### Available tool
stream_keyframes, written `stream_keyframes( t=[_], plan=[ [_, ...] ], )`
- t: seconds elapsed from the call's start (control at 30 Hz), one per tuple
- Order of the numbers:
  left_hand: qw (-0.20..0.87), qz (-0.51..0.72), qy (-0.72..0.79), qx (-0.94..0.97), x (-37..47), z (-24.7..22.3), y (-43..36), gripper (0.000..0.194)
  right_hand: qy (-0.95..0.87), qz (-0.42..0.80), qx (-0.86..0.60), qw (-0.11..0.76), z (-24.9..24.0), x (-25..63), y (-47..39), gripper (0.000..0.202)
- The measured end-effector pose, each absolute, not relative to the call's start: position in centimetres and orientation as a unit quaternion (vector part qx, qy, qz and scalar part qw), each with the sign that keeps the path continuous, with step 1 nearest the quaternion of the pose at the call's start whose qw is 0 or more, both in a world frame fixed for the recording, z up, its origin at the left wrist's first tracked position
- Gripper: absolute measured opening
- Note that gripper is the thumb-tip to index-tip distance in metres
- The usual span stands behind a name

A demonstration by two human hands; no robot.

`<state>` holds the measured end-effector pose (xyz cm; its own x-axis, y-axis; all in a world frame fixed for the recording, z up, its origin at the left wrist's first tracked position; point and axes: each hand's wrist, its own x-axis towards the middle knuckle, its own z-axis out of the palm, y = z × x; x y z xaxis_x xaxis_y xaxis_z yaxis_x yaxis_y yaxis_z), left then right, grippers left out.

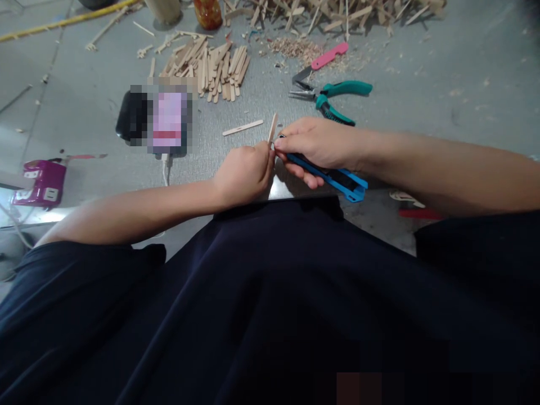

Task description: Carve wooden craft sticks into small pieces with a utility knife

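our left hand [244,171] pinches a thin flat wooden stick [272,128] upright, steadying it for the blade; our right hand [316,143] grips a blue utility knife [333,177] against it, above the grey floor [442,84].

Blue knife [337,178], teal pliers [337,93] (pink cutter [328,56] beyond).

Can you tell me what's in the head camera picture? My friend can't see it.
The left hand holds a thin wooden stick upright while the right hand holds a blue utility knife against it. Pliers and a pile of sticks lie on the grey floor.
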<state>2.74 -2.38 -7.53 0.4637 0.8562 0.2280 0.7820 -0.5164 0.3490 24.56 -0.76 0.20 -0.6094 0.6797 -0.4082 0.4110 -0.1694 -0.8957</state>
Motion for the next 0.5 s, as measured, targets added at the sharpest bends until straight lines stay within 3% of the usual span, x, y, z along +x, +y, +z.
stream_keyframes(
  t=[0.3,0.5],
  plan=[
    [0.213,0.327,0.441,0.808,2.8,-5.7,-0.7,0.048,-0.665,0.587,-0.411,0.209,-0.7,25.4,0.0,0.030],
    [0.265,0.344,0.445,0.783,2.6,-5.9,-0.6,0.045,-0.681,0.562,-0.413,0.223,-1.4,25.7,0.5,0.031]
  ],
)
